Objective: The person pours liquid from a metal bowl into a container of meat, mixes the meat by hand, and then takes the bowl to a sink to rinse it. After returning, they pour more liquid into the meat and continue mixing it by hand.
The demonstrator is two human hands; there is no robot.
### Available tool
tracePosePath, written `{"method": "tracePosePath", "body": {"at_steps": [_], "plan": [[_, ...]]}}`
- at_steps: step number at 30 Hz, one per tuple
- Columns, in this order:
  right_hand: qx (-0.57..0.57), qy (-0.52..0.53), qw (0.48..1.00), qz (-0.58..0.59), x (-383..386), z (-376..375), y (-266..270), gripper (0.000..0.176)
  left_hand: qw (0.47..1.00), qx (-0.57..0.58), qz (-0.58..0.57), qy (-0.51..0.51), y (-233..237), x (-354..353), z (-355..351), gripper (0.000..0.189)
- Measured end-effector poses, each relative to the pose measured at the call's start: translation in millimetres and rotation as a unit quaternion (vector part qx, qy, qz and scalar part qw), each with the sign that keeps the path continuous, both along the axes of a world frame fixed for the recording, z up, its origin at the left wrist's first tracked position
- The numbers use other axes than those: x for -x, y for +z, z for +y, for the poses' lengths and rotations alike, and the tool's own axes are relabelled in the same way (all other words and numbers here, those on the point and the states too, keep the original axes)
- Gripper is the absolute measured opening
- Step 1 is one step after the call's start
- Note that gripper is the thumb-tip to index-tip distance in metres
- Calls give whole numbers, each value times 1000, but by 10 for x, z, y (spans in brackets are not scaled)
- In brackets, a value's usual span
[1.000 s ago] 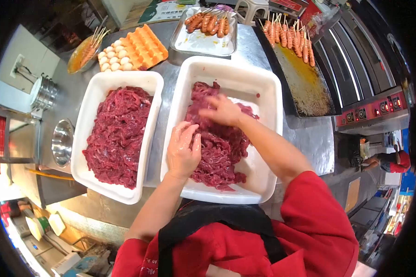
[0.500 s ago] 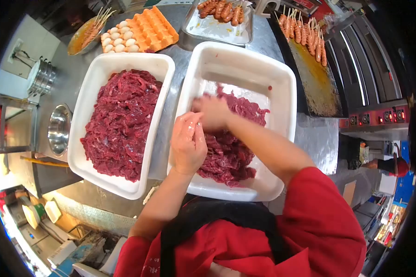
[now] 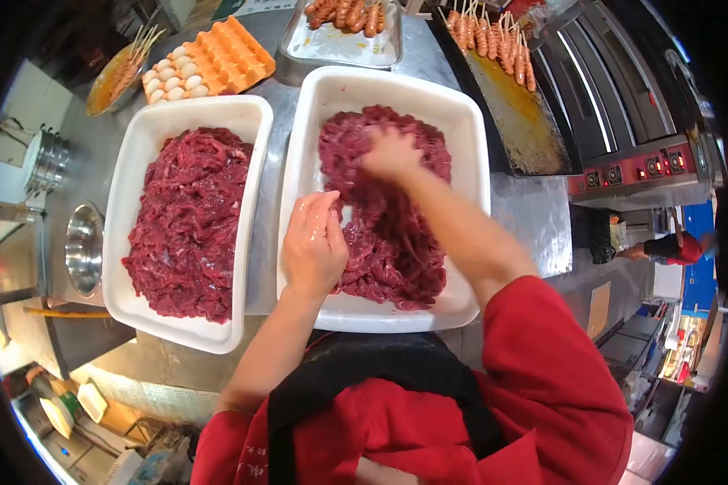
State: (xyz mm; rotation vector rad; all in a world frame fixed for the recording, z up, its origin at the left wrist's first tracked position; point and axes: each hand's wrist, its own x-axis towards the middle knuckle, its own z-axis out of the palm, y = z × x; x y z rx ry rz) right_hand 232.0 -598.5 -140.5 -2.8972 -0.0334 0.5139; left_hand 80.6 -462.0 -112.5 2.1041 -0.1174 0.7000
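Raw red sliced meat (image 3: 396, 259) lies in the right-hand white plastic tub (image 3: 473, 279), spread from its far end to its near end. My right hand (image 3: 392, 155) rests on the meat toward the far end, fingers apart and slightly blurred. At the tub's left side, my left hand (image 3: 314, 246) is held with wet fingers stretched out, the fingertips over the edge of the meat. A second white tub (image 3: 255, 121) to the left holds a large heap of similar meat (image 3: 192, 230).
Behind the tubs are an orange egg tray (image 3: 239, 58) with eggs and a metal tray (image 3: 299, 50) of sausages. Skewered sausages (image 3: 493, 44) line a griddle (image 3: 526, 133) at right. A steel bowl (image 3: 83, 249) stands left. Another person (image 3: 675, 246) is at far right.
My right hand has moved farther into the tub, and meat now covers more of the far end. My left hand stays by the left wall. The whole view has shifted slightly.
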Motion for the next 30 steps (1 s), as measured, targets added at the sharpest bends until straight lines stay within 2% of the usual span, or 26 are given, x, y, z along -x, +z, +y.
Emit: {"method": "tracePosePath", "body": {"at_steps": [2, 4, 6, 8, 10, 12, 14, 16, 18, 20, 22, 24, 26, 28, 30], "plan": [[9, 166, 981, -104, 493, 212, -133, 61, 1000, 4, 1, -3, 38, -24, -6, 23], [-11, 312, 946, -89, 1075, 196, -75, 64, 1000, 21, 10, -10, 29, -35, -10, 23], [-47, 376, 923, 59, 1514, -52, 228, 61, 999, 27, 19, -18, 47, -44, -4, 23], [43, 360, 925, 111, 1541, -361, 425, 56, 1000, 0, 23, -7, 37, -22, 28, 24], [107, 276, 955, -9, 1234, -766, 293, 57, 1000, 9, 28, 5, -16, -14, 33, 25], [45, 141, 971, -187, 623, -988, -316, 62, 1000, 18, 20, -11, -59, 0, 27, 26], [-35, -32, 987, -154, 63, -542, -189, 63, 1000, 3, 16, -8, -50, -2, 26, 24], [32, -21, 994, -101, 96, 86, -10, 63, 1000, -17, -1, -7, -21, -33, 13, 23], [12, 163, 981, -108, 623, 405, -19, 63, 1000, 5, 8, -17, -3, -26, 9, 23], [-31, 251, 965, -67, 1166, 285, -242, 58, 1000, 12, 8, -21, -4, -29, 8, 23], [-88, 355, 931, -20, 1621, -120, 100, 53, 999, 24, 12, -25, -13, -22, 20, 22], [32, 377, 924, 55, 1529, -426, 398, 49, 1000, 8, 4, -15, -11, -15, 33, 22], [142, 333, 932, 9, 1187, -638, 305, 47, 1000, 19, 13, -21, -14, 2, 34, 22], [181, 182, 960, -108, 657, -682, 23, 50, 999, 24, 27, -17, -24, 7, 44, 22], [10, -19, 992, -122, 146, -415, -14, 53, 999, 1, 7, -33, -27, 5, 29, 22]]}}
